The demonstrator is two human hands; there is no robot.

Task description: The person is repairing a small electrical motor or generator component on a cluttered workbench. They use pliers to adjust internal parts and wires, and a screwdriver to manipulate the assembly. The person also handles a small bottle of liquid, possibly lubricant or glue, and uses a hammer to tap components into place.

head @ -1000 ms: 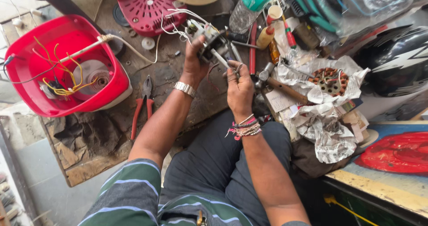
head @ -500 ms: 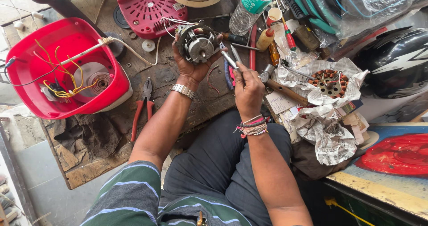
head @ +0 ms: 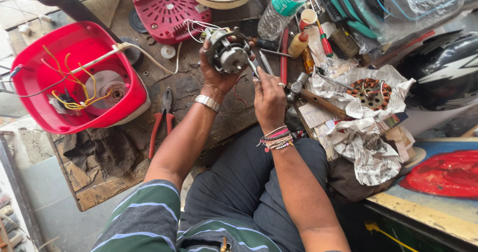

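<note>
- Left hand (head: 215, 78) cups the small electric motor (head: 228, 54): likely heavy, rigid; hold its casing, since the wires look fragile.
- Right hand (head: 269, 99) pinches a thin metal tool (head: 253, 69).

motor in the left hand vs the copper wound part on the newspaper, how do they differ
The motor is held up off the bench in the left hand; the wound part lies flat on crumpled newspaper. The motor looks grey and metallic with a shaft end facing the camera, the wound part is an open ring of copper-coloured coils. White wires trail from the motor; the wound part's leads look short. Both are round.
</note>
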